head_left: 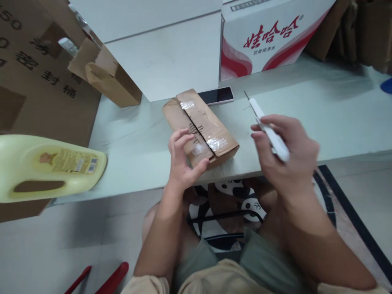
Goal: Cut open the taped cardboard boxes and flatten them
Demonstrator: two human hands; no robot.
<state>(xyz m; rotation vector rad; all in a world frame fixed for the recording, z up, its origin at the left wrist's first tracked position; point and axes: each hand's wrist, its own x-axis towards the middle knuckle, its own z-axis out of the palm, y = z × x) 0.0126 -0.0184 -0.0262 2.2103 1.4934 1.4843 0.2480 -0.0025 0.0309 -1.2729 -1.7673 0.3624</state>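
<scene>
A small brown cardboard parcel (202, 124) sealed with tape lies on the pale table (321, 110) near its front edge. My left hand (182, 159) grips the parcel's near left corner, fingers curled over the top and thumb against the side. My right hand (284, 149) hovers to the right of the parcel, closed around a white utility knife (266, 128) whose thin blade points up and away toward the back of the table. The blade is apart from the parcel.
A phone (217, 95) lies face up just behind the parcel. A white and red carton (263, 36) stands at the back. A small brown box (107, 73) and a big printed carton (36, 69) sit left. A yellow jug (45, 167) overhangs the near left edge.
</scene>
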